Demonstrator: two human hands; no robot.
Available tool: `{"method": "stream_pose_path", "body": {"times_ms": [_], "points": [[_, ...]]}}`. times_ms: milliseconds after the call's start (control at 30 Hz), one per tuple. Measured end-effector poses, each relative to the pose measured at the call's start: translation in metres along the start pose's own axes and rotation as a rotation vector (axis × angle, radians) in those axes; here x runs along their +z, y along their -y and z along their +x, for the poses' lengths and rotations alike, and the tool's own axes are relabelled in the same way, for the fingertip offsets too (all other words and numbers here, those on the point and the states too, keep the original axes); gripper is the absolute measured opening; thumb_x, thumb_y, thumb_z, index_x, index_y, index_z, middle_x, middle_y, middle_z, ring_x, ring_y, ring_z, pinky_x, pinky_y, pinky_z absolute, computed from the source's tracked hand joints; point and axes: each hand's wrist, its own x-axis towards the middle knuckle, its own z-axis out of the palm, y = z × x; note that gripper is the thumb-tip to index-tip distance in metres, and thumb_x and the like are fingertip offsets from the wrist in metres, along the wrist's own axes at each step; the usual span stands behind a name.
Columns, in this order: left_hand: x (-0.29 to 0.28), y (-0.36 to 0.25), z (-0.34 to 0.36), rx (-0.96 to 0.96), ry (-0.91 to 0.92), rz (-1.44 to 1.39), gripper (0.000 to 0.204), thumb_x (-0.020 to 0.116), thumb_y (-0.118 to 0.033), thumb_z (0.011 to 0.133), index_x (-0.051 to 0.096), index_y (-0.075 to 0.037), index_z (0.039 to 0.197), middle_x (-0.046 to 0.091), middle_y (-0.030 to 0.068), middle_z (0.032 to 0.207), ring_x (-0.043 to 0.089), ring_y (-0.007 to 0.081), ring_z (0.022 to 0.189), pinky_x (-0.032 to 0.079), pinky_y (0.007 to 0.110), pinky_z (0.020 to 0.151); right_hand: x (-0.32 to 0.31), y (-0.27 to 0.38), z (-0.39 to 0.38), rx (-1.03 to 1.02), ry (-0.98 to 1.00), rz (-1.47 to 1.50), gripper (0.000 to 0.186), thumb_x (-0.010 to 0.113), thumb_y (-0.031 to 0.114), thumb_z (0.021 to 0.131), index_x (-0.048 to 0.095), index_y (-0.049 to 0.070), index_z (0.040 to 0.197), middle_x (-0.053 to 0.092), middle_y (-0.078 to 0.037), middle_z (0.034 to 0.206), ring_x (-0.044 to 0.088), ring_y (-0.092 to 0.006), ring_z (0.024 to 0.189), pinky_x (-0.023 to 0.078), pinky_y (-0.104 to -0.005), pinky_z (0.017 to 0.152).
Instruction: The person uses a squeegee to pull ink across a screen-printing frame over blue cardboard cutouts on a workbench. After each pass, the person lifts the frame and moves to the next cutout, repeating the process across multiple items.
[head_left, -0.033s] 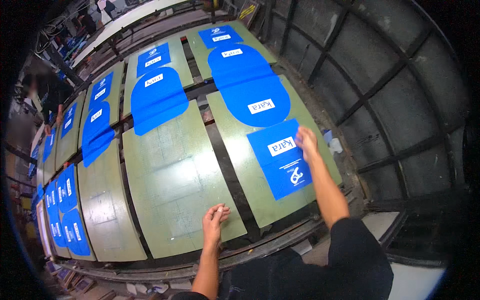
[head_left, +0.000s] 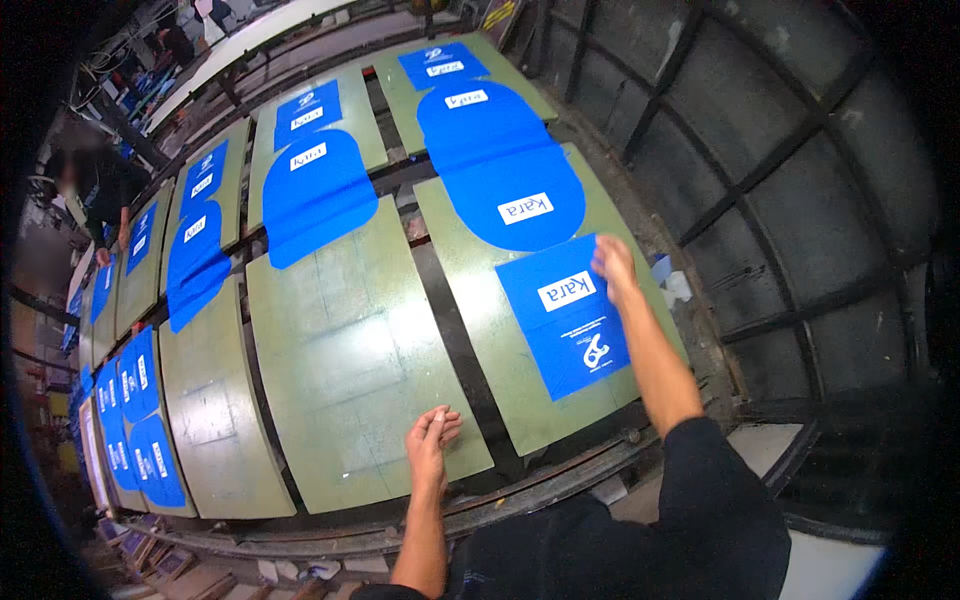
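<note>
A blue rectangular fabric piece (head_left: 530,310) with a white label patch and a white print lies flat on the nearest right green board (head_left: 470,330). At its upper right corner is my right hand (head_left: 618,268), with fingers bent together on the edge; the fingertips are partly hidden. Over the lower right of the neighbouring bare green board (head_left: 340,370) hovers my left hand (head_left: 430,440), loosely curled, fingers a little apart and nothing visible in them. Just beyond the rectangle, a large rounded blue fabric piece (head_left: 500,170) spans two boards.
More blue pieces lie on boards to the left, including a rounded one (head_left: 318,190) and several small labelled ones (head_left: 155,465). Dark gaps (head_left: 455,340) separate the boards. At far left a person (head_left: 95,200) reaches over a board. A dark framed wall (head_left: 770,190) stands right.
The view has shifted very slightly. Both hands and the fabric pieces keep nearly the same places.
</note>
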Motion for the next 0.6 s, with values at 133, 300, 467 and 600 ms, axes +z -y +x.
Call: {"method": "stream_pose_path", "body": {"times_ms": [133, 300, 467, 600], "points": [[0.059, 0.007, 0.009, -0.051, -0.066, -0.153, 0.038, 0.057, -0.028, 0.101, 0.061, 0.003, 0.122, 0.07, 0.015, 0.107, 0.068, 0.0225, 0.097, 0.054, 0.034, 0.086, 0.033, -0.014, 0.128, -0.076, -0.151, -0.284, 0.045, 0.071, 0.029, 0.088, 0.063, 0.002, 0.122, 0.066, -0.019, 0.118, 0.063, -0.0306, 0.111, 0.05, -0.0444, 0.092], [0.16, -0.001, 0.056, -0.109, 0.096, -0.235, 0.037, 0.056, -0.029, 0.102, 0.06, 0.001, 0.122, 0.069, 0.0146, 0.108, 0.067, 0.0232, 0.1, 0.054, 0.035, 0.087, 0.045, -0.009, 0.187, -0.085, -0.147, -0.562, 0.031, 0.076, 0.029, 0.083, 0.072, 0.0, 0.094, 0.072, -0.017, 0.09, 0.07, -0.0292, 0.09, 0.055, -0.043, 0.077], [0.234, -0.016, 0.131, -0.161, 0.205, -0.276, 0.036, 0.057, -0.03, 0.102, 0.061, 0.0, 0.12, 0.068, 0.0136, 0.108, 0.066, 0.0222, 0.098, 0.055, 0.035, 0.084, 0.035, 0.006, 0.214, 0.094, -0.035, -0.396, 0.021, 0.079, 0.014, 0.081, 0.065, 0.0, 0.076, 0.066, -0.009, 0.071, 0.06, -0.0159, 0.054, 0.042, -0.0284, 0.044], [0.282, -0.011, 0.197, -0.208, 0.224, -0.255, 0.039, 0.058, -0.034, 0.101, 0.061, 0.001, 0.119, 0.068, 0.0139, 0.108, 0.067, 0.0221, 0.095, 0.056, 0.035, 0.081, 0.042, 0.014, 0.238, -0.025, 0.066, -0.615, 0.02, 0.075, 0.016, 0.084, 0.067, 0.001, 0.075, 0.067, -0.009, 0.07, 0.062, -0.0152, 0.055, 0.044, -0.029, 0.047]]}}
